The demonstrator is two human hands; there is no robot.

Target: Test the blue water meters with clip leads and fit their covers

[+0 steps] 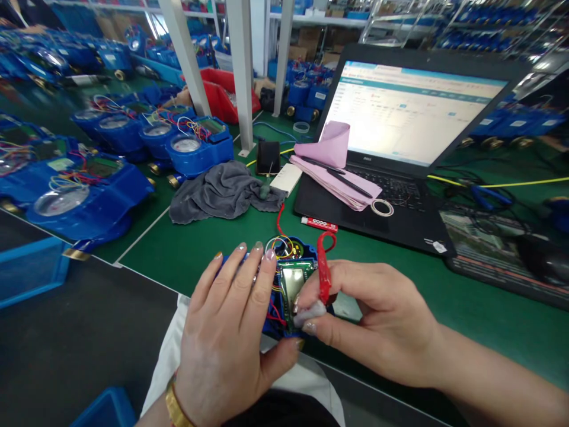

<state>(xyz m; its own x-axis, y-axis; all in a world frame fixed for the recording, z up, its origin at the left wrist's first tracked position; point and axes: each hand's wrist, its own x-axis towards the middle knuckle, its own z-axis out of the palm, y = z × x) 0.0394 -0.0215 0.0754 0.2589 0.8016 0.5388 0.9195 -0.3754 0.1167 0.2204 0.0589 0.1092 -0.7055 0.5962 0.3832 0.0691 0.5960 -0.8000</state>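
At the green bench [153,252]'s near edge, the left hand [226,317] lies flat across a blue meter [291,280], while the right hand [382,317] pinches a grey bit [310,313] (I can't tell what). Steady holding and a light pinch should spare the wires [278,318]. Behind, a red bin [217,107] holds small, blurry things.

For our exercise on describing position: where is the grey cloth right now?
In the head view, the grey cloth lies left of centre on the green tabletop, beside a blue meter and left of the black laptop.
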